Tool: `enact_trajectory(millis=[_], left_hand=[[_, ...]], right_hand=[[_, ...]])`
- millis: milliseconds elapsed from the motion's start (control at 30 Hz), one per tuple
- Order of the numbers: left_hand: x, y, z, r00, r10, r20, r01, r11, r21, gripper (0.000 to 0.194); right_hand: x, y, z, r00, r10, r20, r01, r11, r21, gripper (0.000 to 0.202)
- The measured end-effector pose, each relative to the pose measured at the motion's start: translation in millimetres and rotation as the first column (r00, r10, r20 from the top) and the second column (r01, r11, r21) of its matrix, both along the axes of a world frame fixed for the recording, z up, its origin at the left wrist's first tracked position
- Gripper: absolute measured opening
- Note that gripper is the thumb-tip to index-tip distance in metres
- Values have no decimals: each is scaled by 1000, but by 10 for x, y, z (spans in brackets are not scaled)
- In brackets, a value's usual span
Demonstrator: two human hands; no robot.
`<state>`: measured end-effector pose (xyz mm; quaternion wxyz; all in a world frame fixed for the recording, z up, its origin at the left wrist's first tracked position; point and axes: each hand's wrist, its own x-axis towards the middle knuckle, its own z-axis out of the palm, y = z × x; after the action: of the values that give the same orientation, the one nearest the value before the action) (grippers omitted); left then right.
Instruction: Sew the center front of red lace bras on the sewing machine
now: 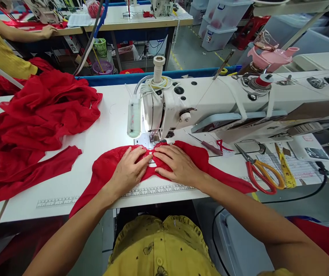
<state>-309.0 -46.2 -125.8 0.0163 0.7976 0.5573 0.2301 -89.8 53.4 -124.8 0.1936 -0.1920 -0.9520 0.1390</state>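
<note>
A red garment piece with lace [107, 165] lies across the front of the white sewing machine [167, 107], its middle at the presser foot [154, 137]. My left hand [131, 166] rests flat on the left part of the red fabric, fingers spread, fingertips close to the foot. On the right part lies my right hand [177, 163], also flat with its fingers apart. Between the fingertips of both hands a narrow gap in the fabric shows the white table. One end of the garment hangs over the table edge at the left, the other reaches right toward the scissors.
A large heap of red fabric [49, 111] covers the table's left side. Scissors [263, 170], a yellow measuring tape [285, 166] and a pointed tool [206, 145] lie at right. Another person's arm [23, 32] rests at the table behind.
</note>
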Motion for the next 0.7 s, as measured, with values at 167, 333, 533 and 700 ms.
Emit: enact_trajectory(millis=[167,333,533,700], left_hand=[[-6,-1,-7,1000,-1,-17,1,1000,-10,33],[-4,1,-5,999,-11,-36,11,1000,1,34],[-25,24,-35,998,-43,-46,45,998,43,33],[-7,6,-38,999,-12,-40,14,999,38,32]], right_hand=[[-13,8,-8,1000,-5,26,5,1000,10,47],[-3,-42,112,996,-1,84,-5,998,70,47],[355,62,409,899,-418,128,383,895,231,31],[729,355,441,617,-689,380,588,725,359,29]])
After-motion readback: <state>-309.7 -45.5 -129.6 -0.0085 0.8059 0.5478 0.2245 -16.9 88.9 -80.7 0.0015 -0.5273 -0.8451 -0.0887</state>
